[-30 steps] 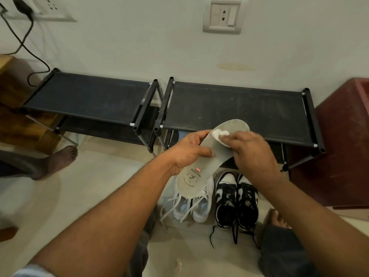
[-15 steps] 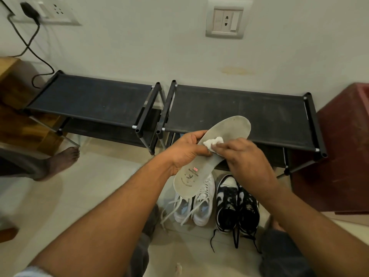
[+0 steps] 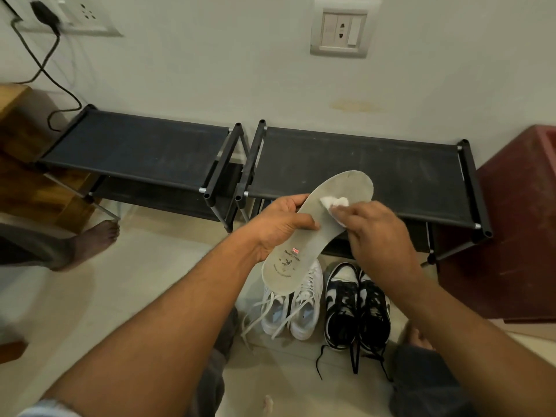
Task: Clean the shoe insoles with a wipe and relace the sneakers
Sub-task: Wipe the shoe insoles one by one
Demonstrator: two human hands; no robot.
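A: Left hand (image 3: 279, 227) grips the grey insole (image 3: 304, 257) mid-length, thumb on top; it hangs over the white sneakers (image 3: 293, 308) on the floor.
B: The wipe (image 3: 333, 202) presses the forefoot, pinched in the right hand (image 3: 379, 233); the wiping step, I'd say; whether the heel is clean, hard to tell.
A: Next calls for strokes toward the heel; the black sneakers (image 3: 358, 308) lie with loose laces, relacing not yet done.

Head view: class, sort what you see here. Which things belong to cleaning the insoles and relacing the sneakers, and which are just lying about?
Part of the job:
insole, gripped by the left hand
wipe, pinched by the right hand
white sneakers
black sneakers

Just lying about:
racks
charger
socket
red box
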